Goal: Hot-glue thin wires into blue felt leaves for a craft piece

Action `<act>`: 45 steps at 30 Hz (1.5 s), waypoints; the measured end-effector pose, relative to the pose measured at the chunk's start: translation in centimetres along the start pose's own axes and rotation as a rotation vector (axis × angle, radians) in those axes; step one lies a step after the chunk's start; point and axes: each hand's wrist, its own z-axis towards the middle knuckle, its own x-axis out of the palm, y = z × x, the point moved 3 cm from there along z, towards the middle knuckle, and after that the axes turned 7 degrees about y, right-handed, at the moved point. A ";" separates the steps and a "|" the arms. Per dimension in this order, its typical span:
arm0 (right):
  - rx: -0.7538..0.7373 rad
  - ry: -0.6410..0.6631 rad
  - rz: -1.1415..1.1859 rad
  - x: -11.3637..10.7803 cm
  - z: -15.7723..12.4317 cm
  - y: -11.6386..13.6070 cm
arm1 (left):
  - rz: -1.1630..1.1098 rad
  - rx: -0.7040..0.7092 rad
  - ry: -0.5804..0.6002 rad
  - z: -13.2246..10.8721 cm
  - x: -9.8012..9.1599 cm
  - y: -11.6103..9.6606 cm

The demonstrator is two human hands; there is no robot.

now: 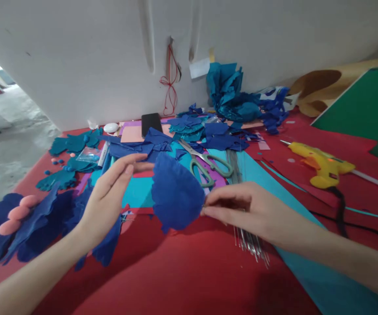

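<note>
Pinched between the thumb and fingers of my right hand (241,205) is the narrow end of a dark blue crepe paper petal (177,192). The petal fans out leftward above the red table, its wide edge wavy. My left hand (110,197) has its fingers stretched out toward the petal's upper left edge. One fingertip meets that edge, and I cannot tell whether it touches or passes behind. Below my right hand lies a bundle of thin wires (251,245). Green-handled scissors (205,162) rest just beyond both hands.
On the right lies a yellow glue gun (323,164) with a black cord. Blue paper flowers with pink pompoms (19,213) sit at left, near teal paper pieces (57,179). Blue scraps (224,136), a black phone (151,124) and crumpled teal paper (226,89) line the wall.
</note>
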 end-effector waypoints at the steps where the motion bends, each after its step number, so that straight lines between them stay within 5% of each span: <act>1: -0.006 0.001 -0.014 0.2 -0.1 0.1 | -0.119 -0.070 0.013 -0.1 0.1 0.3; 7: 0.039 0.013 0.007 1.0 -0.3 0.2 | -0.229 -0.223 -0.010 -1.0 0.6 -0.2; 11: 0.031 0.089 0.058 1.5 -0.3 0.1 | -0.144 -0.240 0.061 -1.2 0.8 -1.2; 18: 0.114 0.191 0.206 1.7 -0.7 -1.0 | -0.422 -0.315 0.177 -1.0 1.5 -0.8; 24: 0.150 0.216 0.226 1.5 -0.5 -1.3 | -0.445 -0.441 0.197 -1.1 2.1 -0.3; 45: 0.077 0.027 0.235 0.3 -0.6 -1.6 | -0.473 -0.478 0.384 -1.3 3.1 -0.3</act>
